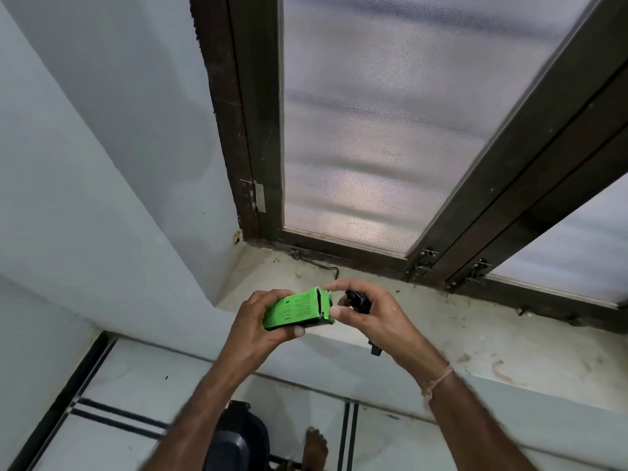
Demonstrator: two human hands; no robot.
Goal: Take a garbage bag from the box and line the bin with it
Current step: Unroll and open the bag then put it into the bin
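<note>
A green box (pixel 295 311) is held in the left hand (pixel 261 322), above the front edge of a pale, stained sill (pixel 452 338). The fingers are curled round the box's near end and underside, and the box is tilted, its far end raised. That end is torn open, with the flap edges ragged.

A black bag (pixel 356 298), bunched up, is gripped in the right hand (pixel 372 316), just beside the open end of the box. A dark strip of it is seen hanging below the palm. The index finger and thumb of this hand are stretched to the open end, where the flap is touched. Whether part of the bag is inside the box cannot be told. The two hands are brought close together, joined through the box. A pale thread (pixel 438 382) is worn on the right wrist.

The dark bin (pixel 239 435) is seen low down between the forearms, on a white floor (pixel 136 379) crossed by black lines; no liner is seen in it. A bare foot (pixel 314 443) is placed just beside it.

Behind the sill, a window (pixel 373 130) with mesh panels is set in a dark frame, and a metal hook (pixel 316 263) is fixed at its base. A pale wall (pixel 85 164) is seen at the left.
</note>
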